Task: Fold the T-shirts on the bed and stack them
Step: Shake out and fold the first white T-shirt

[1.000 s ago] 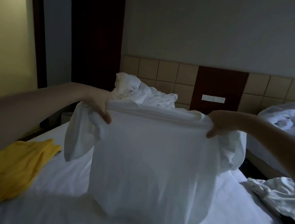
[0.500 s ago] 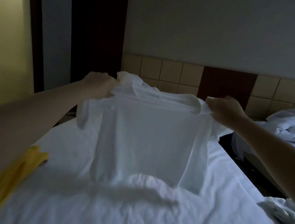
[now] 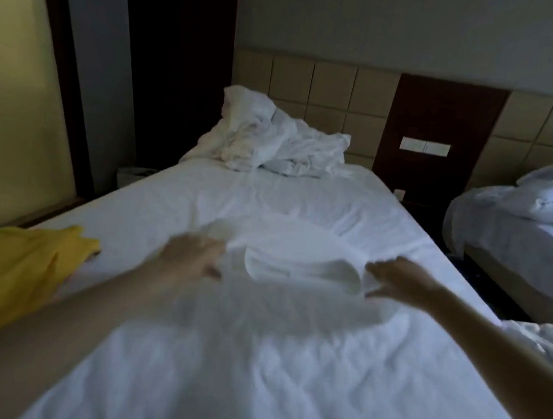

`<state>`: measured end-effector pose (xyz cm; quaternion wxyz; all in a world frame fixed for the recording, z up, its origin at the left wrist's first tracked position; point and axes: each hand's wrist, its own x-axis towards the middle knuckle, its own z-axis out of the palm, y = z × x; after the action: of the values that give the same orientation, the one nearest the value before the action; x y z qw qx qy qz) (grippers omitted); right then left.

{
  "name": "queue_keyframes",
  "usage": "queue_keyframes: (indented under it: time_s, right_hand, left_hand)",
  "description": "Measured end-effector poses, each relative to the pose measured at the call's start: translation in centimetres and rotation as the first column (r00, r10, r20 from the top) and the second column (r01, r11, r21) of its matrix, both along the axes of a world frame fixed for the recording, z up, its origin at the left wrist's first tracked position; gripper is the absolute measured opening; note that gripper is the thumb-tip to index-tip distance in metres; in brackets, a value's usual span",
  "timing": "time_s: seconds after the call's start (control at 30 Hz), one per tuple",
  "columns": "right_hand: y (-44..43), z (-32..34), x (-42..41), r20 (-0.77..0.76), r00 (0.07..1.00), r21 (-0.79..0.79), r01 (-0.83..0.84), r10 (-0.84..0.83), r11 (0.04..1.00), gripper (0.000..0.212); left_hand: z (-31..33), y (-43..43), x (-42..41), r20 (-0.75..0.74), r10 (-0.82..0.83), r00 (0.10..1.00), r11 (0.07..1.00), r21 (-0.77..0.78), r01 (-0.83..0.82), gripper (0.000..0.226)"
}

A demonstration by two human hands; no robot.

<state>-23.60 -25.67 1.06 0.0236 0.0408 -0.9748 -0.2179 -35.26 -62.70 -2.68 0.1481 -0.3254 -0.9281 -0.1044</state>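
Note:
A white T-shirt (image 3: 292, 300) lies spread on the white bed (image 3: 247, 395), collar towards the headboard, and is blurred by motion. My left hand (image 3: 193, 258) pinches its left shoulder. On the other side of the collar my right hand (image 3: 397, 281) grips the right shoulder. Both hands are low, at the sheet. A yellow T-shirt (image 3: 13, 269) lies crumpled at the bed's left edge, beside my left forearm. Another white garment (image 3: 549, 343) lies bunched at the right edge of the bed.
Crumpled white bedding (image 3: 276, 140) is heaped at the head of the bed against a tiled headboard (image 3: 333, 88). A second bed (image 3: 522, 244) with a rumpled duvet stands to the right across a narrow dark gap. A wall runs along the left.
The white T-shirt hung upright from both hands; they have swept it down and it now lies flat on the sheet. The view has tipped downward.

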Motion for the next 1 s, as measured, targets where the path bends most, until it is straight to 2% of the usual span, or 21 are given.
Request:
queue_keyframes:
  time_s: [0.03,0.07,0.1,0.13,0.17,0.23,0.27,0.37,0.47,0.53,0.6,0.67,0.7,0.77,0.83,0.87,0.93,1.0]
  right_hand:
    - [-0.4,-2.6,1.4,0.172,0.984,-0.142,0.062,-0.037,0.988,0.089]
    - [-0.7,-5.2,2.8,0.238,0.971,-0.281,0.074,-0.005,0.957,0.113]
    - [-0.9,-7.9,4.1,0.243,0.970,-0.388,0.100,-0.003,0.916,0.126]
    - [-0.9,-10.6,5.4,0.187,0.982,-0.468,0.095,-0.007,0.878,0.125]
    - [-1.2,-12.7,6.7,0.076,0.997,-0.535,0.047,-0.007,0.843,0.113]
    - [-1.5,-15.3,8.5,-0.164,0.985,-0.619,-0.066,-0.046,0.782,0.082]
    - [-1.6,-15.6,8.8,-0.206,0.977,-0.636,-0.084,-0.064,0.767,0.071]
    - [-1.9,-15.6,9.3,-0.315,0.949,-0.613,-0.186,-0.021,0.768,0.050]
    - [-2.5,-15.5,10.1,-0.427,0.904,-0.612,-0.286,-0.004,0.737,0.040]
    - [-3.1,-15.2,11.0,-0.501,0.865,-0.603,-0.356,0.008,0.714,0.032]
    - [-3.6,-14.7,12.2,-0.469,0.881,-0.665,-0.314,-0.052,0.678,0.017]
    - [-3.8,-14.0,13.5,-0.288,0.953,-0.768,-0.168,-0.098,0.618,0.025]
    - [-3.8,-13.9,13.9,-0.218,0.973,-0.772,-0.122,-0.079,0.624,0.026]
    - [-4.0,-13.5,14.8,-0.157,0.988,-0.721,-0.113,-0.002,0.683,0.025]
    - [-4.3,-12.8,16.0,-0.086,0.995,-0.655,-0.089,0.043,0.750,0.019]
    - [-4.3,-12.6,16.6,-0.044,0.997,-0.618,-0.074,0.059,0.783,0.026]
    - [-4.6,-12.0,18.5,-0.025,0.993,-0.546,-0.111,0.116,0.831,0.051]
    - [-5.3,-11.8,20.3,-0.194,0.951,-0.444,-0.303,0.240,0.843,0.069]
  left_hand:
    - [-3.3,0.0,0.9,0.025,-0.044,0.999,0.999,-0.003,0.044,0.022]
    - [-6.2,-0.1,2.0,0.054,-0.089,0.995,0.995,-0.043,0.092,0.034]
    - [-8.6,-0.3,3.0,0.072,-0.129,0.989,0.990,-0.055,0.133,0.048]
    - [-10.2,-0.5,3.6,0.084,-0.093,0.992,0.995,-0.018,0.095,0.063]
    - [-11.6,-1.0,3.5,0.106,-0.079,0.991,0.997,0.025,0.077,0.068]
    - [-12.7,-1.6,3.8,0.091,-0.073,0.993,0.996,0.060,0.068,0.063]
    - [-12.4,-1.7,4.5,0.081,-0.084,0.993,0.994,0.079,0.078,0.060]
    - [-11.8,-1.9,5.8,-0.059,-0.115,0.992,0.973,0.195,0.125,0.050]
    - [-11.5,-2.2,7.1,-0.076,-0.163,0.984,0.941,0.288,0.178,0.030]
    - [-11.7,-2.6,7.9,-0.112,-0.214,0.970,0.913,0.331,0.240,0.032]
    - [-11.7,-3.3,8.9,-0.175,-0.239,0.955,0.884,0.367,0.288,0.029]
    - [-11.6,-4.0,9.9,-0.219,-0.277,0.936,0.854,0.391,0.344,0.036]
    - [-11.6,-4.3,10.6,-0.233,-0.279,0.932,0.852,0.388,0.352,0.030]
    - [-11.6,-4.9,12.2,-0.242,-0.275,0.931,0.867,0.357,0.349,0.014]
    - [-11.5,-5.4,13.6,-0.179,-0.281,0.943,0.892,0.313,0.326,0.015]
    - [-11.5,-5.6,14.2,-0.163,-0.277,0.947,0.904,0.288,0.315,0.012]
    - [-11.4,-6.2,15.2,-0.132,-0.278,0.951,0.924,0.233,0.302,0.010]
    - [-10.9,-6.8,16.1,-0.078,-0.311,0.947,0.930,0.179,0.320,0.013]
